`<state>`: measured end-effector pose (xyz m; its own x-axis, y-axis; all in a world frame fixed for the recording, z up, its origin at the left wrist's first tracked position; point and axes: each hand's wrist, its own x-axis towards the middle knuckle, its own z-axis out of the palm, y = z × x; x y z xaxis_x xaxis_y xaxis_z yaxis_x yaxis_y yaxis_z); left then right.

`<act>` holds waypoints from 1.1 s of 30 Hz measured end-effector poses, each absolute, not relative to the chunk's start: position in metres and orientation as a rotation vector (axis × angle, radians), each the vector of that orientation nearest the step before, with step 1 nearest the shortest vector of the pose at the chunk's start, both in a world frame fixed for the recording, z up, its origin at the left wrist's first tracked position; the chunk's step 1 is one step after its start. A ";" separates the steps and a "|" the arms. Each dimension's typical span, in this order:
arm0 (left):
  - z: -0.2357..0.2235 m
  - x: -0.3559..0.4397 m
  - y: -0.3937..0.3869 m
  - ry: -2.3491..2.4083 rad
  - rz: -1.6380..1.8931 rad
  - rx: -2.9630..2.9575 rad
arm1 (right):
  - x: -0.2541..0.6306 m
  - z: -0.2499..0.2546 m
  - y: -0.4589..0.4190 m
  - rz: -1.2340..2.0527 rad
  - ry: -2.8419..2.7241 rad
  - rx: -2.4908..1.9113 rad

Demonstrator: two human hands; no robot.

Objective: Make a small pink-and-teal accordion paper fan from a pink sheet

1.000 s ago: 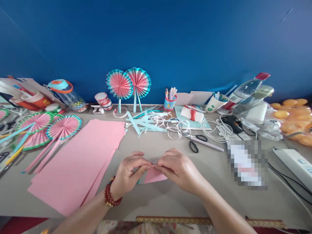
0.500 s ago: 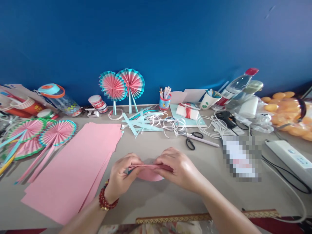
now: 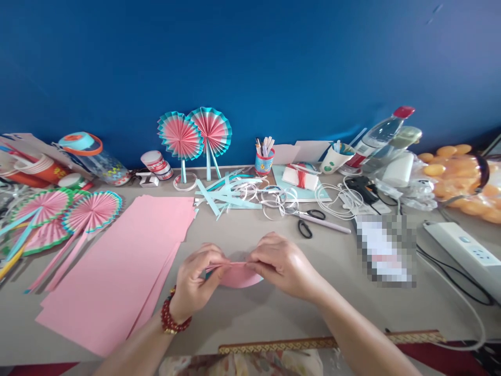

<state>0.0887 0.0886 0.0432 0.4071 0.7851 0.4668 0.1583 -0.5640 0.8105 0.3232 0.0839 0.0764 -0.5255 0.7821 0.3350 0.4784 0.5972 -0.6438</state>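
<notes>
A piece of pink paper [image 3: 239, 278] is held between both hands over the table, its upper edge folded and its lower part bulging in a curve. A bit of blue-green shows at its ends. My left hand [image 3: 201, 277] pinches the left end, thumb in front and fingers behind. At the other end my right hand [image 3: 279, 266] pinches the fold in the same way. How many folds lie under the fingers is hidden. Left of my hands lies a stack of pink paper sheets [image 3: 113, 266].
Scissors [image 3: 306, 228] and paper strips [image 3: 227, 196] lie beyond my hands. Two paper fans [image 3: 180, 137] lean on the blue wall; more fans [image 3: 93, 214] lie left. A pen cup [image 3: 264, 161] stands behind. Right are a blurred-out object [image 3: 385, 250], a power strip [image 3: 465, 250] and cables.
My right hand has shifted slightly left along the fold, and the paper's end no longer sticks out past its fingers. My left hand stays at its end. The view has tilted slightly.
</notes>
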 end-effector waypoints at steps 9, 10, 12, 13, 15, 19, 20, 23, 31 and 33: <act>0.043 0.078 0.094 0.849 1.326 2.049 | 0.330 0.080 0.083 0.613 -2.153 -1.049; 0.043 0.078 0.095 0.831 1.344 2.062 | 0.330 0.081 0.083 0.612 -2.140 -1.035; 0.043 0.078 0.095 0.804 1.370 2.073 | 0.330 0.081 0.082 0.607 -2.117 -1.012; 0.043 0.078 0.096 0.796 1.380 2.078 | 0.330 0.081 0.082 0.607 -2.108 -1.006; 0.042 0.078 0.096 0.783 1.394 2.093 | 0.330 0.081 0.082 0.615 -2.092 -1.004; 0.041 0.075 0.096 0.773 1.406 2.110 | 0.331 0.080 0.083 0.633 -2.054 -1.008; 0.041 0.075 0.095 0.772 1.401 2.111 | 0.331 0.080 0.083 0.636 -2.047 -1.003; 0.041 0.074 0.095 0.774 1.384 2.110 | 0.330 0.080 0.083 0.653 -2.032 -0.981; 0.044 0.076 0.095 0.736 1.357 2.133 | 0.329 0.078 0.085 0.774 -1.963 -0.982; 0.044 0.076 0.095 0.734 1.356 2.138 | 0.329 0.078 0.086 0.807 -1.952 -0.978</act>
<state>0.0756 0.0947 0.0441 0.3585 0.6727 0.6473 0.1741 -0.7294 0.6616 0.3290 0.0856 0.0777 -0.3888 0.8462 0.3643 0.3420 0.4997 -0.7958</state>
